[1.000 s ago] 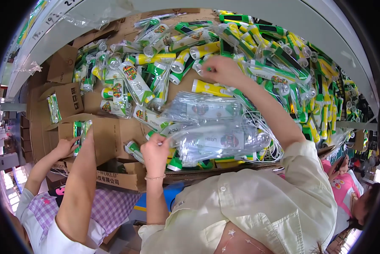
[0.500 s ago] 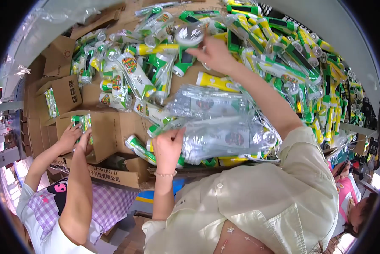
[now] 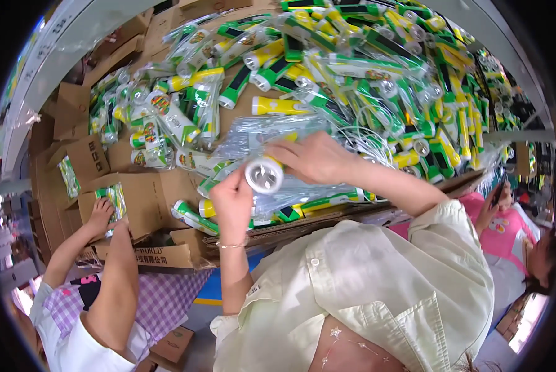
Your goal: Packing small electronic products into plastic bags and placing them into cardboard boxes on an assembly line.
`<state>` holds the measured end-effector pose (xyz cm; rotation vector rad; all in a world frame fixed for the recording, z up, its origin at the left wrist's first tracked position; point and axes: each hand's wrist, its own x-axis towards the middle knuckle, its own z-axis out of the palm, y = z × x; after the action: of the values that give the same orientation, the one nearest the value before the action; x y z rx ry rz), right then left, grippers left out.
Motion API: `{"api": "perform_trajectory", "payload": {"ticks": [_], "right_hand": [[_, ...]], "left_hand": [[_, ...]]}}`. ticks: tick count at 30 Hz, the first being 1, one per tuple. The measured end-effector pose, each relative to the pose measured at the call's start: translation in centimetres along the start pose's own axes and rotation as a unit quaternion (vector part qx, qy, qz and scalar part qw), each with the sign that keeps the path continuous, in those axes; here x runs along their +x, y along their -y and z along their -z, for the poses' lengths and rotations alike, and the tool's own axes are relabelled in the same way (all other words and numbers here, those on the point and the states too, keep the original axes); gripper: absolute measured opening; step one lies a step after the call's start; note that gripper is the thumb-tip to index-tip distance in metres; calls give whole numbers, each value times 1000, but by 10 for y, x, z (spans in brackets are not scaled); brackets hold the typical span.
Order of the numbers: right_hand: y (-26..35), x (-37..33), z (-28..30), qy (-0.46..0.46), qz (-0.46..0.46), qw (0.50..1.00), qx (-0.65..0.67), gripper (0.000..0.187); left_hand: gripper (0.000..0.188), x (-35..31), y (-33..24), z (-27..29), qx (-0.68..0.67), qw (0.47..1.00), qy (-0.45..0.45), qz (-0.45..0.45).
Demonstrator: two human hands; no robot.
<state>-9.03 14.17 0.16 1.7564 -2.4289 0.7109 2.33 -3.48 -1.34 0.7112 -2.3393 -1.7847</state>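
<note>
In front of me a flashlight (image 3: 265, 176) with a round, silvery lens end faces up towards me. My right hand (image 3: 318, 158) is closed around its body, which mostly disappears behind the fingers. At the lens rim, my left hand (image 3: 231, 197) is closed, thumb and fingers against its left side. Beneath both hands lies a stack of clear plastic bags (image 3: 237, 131). A yellow flashlight (image 3: 281, 106) rests just beyond the bags. Close to my left wrist, a green and white flashlight (image 3: 194, 217) lies at the near edge.
Bagged flashlights (image 3: 172, 118) are heaped to the left, and a large pile of loose green and yellow flashlights (image 3: 377, 68) spreads across the right. A co-worker's hand (image 3: 101, 214) reaches into an open cardboard box (image 3: 144, 201) at left. Another person (image 3: 501, 229) is at far right.
My right hand has come back from the pile with the flashlight, down to my left hand above the bags. My left hand has shifted from the bags to the lens rim.
</note>
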Motion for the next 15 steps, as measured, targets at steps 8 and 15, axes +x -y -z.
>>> {"api": "perform_trajectory", "payload": {"ticks": [8,15], "right_hand": [[41,-11,-31,173,-130,955,-203,36],[-32,-35,17,112,-141,975,-128,27]], "left_hand": [[13,-13,-17,-22,202,959,-40,-193],[21,-12,11,-7,167,980,-29,-108]]}}
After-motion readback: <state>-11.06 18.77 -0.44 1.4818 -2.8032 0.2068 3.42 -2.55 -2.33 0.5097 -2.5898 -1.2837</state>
